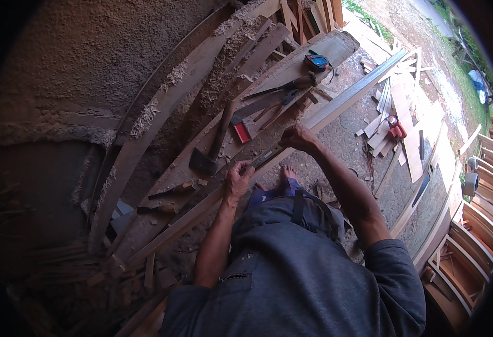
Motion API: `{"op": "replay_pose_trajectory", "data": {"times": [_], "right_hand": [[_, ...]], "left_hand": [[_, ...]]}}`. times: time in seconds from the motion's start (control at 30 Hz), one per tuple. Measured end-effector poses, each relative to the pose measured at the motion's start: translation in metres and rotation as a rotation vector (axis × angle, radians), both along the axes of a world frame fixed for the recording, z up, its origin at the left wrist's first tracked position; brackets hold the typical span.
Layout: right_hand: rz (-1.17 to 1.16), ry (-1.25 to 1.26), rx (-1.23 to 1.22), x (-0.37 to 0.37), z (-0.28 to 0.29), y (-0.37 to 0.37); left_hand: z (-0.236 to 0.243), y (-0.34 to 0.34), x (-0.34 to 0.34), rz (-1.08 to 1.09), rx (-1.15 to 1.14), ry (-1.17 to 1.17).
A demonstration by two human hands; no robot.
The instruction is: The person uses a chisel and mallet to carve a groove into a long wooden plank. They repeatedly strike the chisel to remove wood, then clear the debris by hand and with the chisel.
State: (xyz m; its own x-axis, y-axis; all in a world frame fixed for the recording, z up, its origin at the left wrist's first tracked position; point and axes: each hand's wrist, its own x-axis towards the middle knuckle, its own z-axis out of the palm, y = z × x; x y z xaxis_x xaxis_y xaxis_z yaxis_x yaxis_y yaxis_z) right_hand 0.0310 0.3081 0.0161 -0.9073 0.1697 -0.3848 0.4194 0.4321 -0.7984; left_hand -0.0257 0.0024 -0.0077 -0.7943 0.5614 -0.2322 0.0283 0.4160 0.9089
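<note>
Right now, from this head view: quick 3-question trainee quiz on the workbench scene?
1. True or false: both hands rest on the long wooden strip at the bench edge.
2. Which tool lies nearest the left hand? A) hatchet B) tape measure C) pliers
3. Fill in: the right hand is closed over a flat dark ____ laid along the strip.

Key: 1 true; 2 A; 3 tool (its kind cannot be told).
</note>
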Motion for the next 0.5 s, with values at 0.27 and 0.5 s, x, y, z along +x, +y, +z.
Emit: {"op": "replay_pose_trajectory", "data": {"times": [0.27, 0.5], "right_hand": [[0.022, -0.188, 0.305, -0.008, 0.011, -0.010], [0.051, -0.146, 0.148, -0.008, 0.011, -0.001]], "left_hand": [[0.014, 0.012, -0.003, 0.008, -0.207, 0.058], [-0.016, 0.002, -0.009, -0.043, -0.172, 0.010]]}}
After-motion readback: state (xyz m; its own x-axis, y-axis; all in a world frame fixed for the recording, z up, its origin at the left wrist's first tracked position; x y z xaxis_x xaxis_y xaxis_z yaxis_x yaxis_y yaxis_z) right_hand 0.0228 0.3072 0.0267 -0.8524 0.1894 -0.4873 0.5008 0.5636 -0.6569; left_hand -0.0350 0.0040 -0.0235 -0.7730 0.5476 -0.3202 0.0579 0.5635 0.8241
